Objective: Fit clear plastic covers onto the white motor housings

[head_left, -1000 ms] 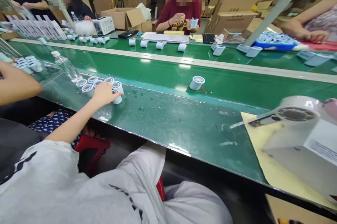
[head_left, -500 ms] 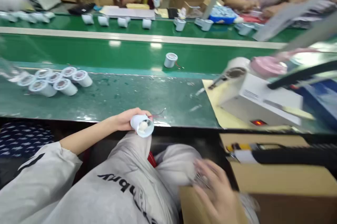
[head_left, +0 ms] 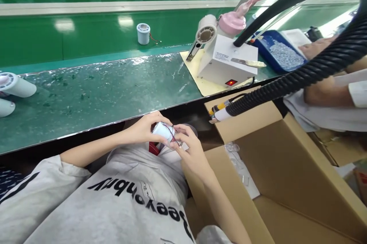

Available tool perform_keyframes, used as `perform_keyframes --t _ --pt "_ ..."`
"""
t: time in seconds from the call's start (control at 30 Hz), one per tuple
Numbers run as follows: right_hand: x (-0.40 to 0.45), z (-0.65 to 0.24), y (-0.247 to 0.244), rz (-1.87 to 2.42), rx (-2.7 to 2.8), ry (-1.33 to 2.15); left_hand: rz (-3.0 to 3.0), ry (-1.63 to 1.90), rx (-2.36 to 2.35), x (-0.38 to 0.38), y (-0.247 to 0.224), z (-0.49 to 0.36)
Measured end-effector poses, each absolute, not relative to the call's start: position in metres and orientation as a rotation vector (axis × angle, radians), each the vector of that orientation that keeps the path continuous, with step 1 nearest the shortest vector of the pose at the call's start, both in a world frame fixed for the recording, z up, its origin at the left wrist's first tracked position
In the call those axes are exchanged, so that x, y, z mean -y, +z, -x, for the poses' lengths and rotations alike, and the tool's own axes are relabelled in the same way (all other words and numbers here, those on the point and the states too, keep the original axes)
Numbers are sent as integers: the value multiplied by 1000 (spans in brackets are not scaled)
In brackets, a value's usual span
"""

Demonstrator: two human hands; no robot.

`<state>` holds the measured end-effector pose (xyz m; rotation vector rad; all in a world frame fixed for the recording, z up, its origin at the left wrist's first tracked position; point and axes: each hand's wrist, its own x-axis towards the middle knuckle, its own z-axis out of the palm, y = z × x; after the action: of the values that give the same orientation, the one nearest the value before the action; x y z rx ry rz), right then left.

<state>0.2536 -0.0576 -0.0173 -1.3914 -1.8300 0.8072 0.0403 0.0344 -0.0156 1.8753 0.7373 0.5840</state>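
My left hand [head_left: 145, 128] grips a small white cylinder [head_left: 163, 130] with thin red and dark wires, held over my lap just below the bench edge. My right hand [head_left: 190, 148] meets it from the right, its fingers pinching a small clear part [head_left: 177, 143] against the cylinder's end. Both hands hover above my grey printed shirt [head_left: 123, 194], left of an open cardboard box [head_left: 275, 175].
A green bench mat [head_left: 94, 95] lies ahead, with white cylinders [head_left: 15, 85] at its left edge and one [head_left: 143, 33] on the green conveyor. A white machine [head_left: 226, 60] stands on yellow paper. A black corrugated hose [head_left: 301, 74] crosses the right; another person's arm [head_left: 327, 91] rests there.
My left hand took a cylinder from the pile and brought it to my lap. My right hand rose from the box to meet it. The view swung right and down.
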Motion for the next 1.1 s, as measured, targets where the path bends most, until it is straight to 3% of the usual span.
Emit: perform_keyframes --t 0.43,0.8,1.1 --pt "55 -258 -17 1361 1153 1161 -1748 438 -496 -33 -34 -42" --pt "73 -268 -27 1316 1643 919 -1258 414 -522 -21 -35 -41" --pt "80 -267 -26 1335 1383 1157 -1455 415 -457 -22 -25 -38"
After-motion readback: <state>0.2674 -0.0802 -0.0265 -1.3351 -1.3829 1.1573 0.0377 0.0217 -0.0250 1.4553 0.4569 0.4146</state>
